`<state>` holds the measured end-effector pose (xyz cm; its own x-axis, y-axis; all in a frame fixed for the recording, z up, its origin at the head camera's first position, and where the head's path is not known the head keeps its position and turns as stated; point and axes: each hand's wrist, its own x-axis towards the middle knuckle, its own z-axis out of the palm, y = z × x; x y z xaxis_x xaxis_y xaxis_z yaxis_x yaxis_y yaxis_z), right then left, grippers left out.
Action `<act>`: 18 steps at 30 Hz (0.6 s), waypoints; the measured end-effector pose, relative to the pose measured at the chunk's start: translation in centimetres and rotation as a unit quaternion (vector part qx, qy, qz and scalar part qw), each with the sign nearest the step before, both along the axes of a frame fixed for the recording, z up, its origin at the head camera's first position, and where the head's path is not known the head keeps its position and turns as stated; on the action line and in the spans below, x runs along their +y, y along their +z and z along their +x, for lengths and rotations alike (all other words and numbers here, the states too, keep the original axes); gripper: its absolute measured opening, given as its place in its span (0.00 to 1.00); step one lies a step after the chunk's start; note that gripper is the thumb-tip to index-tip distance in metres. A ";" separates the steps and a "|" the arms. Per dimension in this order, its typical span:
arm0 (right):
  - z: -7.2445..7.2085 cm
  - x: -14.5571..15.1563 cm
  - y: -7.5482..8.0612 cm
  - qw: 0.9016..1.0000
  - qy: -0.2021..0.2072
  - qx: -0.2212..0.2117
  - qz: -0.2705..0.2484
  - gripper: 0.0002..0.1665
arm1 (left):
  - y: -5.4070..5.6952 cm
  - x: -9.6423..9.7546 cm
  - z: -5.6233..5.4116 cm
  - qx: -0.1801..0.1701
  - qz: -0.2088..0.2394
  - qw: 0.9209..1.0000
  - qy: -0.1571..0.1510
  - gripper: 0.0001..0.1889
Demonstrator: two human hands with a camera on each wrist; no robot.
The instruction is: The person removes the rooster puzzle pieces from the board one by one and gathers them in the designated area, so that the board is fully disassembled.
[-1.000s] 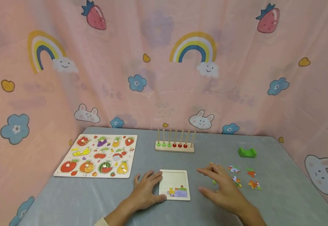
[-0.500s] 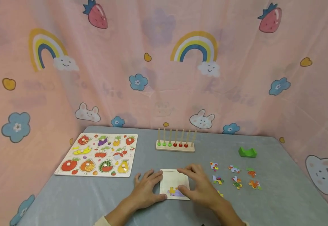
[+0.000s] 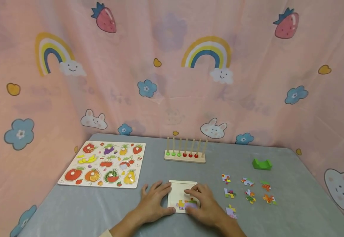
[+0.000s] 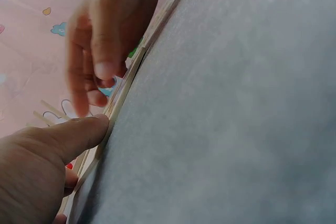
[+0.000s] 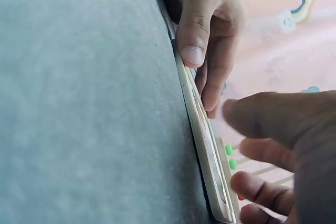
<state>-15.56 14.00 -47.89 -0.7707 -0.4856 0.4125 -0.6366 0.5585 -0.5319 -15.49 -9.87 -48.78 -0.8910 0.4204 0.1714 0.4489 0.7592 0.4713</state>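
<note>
A small square wooden puzzle tray [image 3: 176, 190] lies in front of me, with a few joined jigsaw pieces [image 3: 180, 204] along its near edge. My left hand [image 3: 153, 201] holds the tray at its left side, thumb at the near corner and fingers toward the far one. In the left wrist view that thumb [image 4: 86, 132] presses the rim. Over the right part of the tray is my right hand [image 3: 204, 204], thumb and fingers apart. Nothing shows between them in the right wrist view, where the hand [image 5: 283, 140] is beside the tray's edge [image 5: 197, 129].
Several loose jigsaw pieces [image 3: 230, 193] lie to the right of the tray. A wooden fruit puzzle board [image 3: 101, 164] is at the left. Behind stands a peg rack [image 3: 185, 157] with green and red beads. A green block [image 3: 262, 164] sits at the back right.
My right hand has moved left from beside the loose pieces to over the tray, then slightly lower and nearer its near edge. The left hand stays on the tray.
</note>
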 end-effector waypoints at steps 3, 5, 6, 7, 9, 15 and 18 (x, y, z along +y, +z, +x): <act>0.2 0.1 -0.1 1.000 -0.006 -0.013 0.026 0.24 | 0.0 0.0 0.0 0.000 0.003 1.000 -0.001 0.38; 0.2 0.1 -0.1 0.999 -0.009 -0.021 0.038 0.21 | 0.0 0.0 0.1 0.002 0.005 1.000 -0.002 0.37; 0.3 0.1 -0.1 0.999 -0.008 -0.024 0.040 0.19 | 0.0 0.0 0.1 0.004 0.006 1.000 -0.003 0.37; 0.3 0.1 -0.1 0.999 -0.009 -0.026 0.043 0.18 | 0.0 0.0 0.1 0.006 0.006 1.000 -0.003 0.37; 0.3 0.1 -0.1 0.999 -0.007 -0.026 0.042 0.15 | 0.0 0.1 0.1 0.007 0.006 1.000 -0.004 0.37; 0.2 0.1 -0.1 0.999 -0.009 -0.025 0.028 0.14 | 0.2 0.0 0.1 0.004 0.008 1.000 -0.005 0.38; 0.2 0.0 -0.1 0.999 -0.013 -0.038 0.023 0.15 | 0.2 0.0 0.1 -0.002 0.007 1.000 -0.006 0.38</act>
<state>-15.31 14.01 -47.97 -0.8114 -0.4831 0.3291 -0.5803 0.5989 -0.5519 -15.39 -9.87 -48.53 -0.8870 0.4278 0.1739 0.4553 0.7471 0.4843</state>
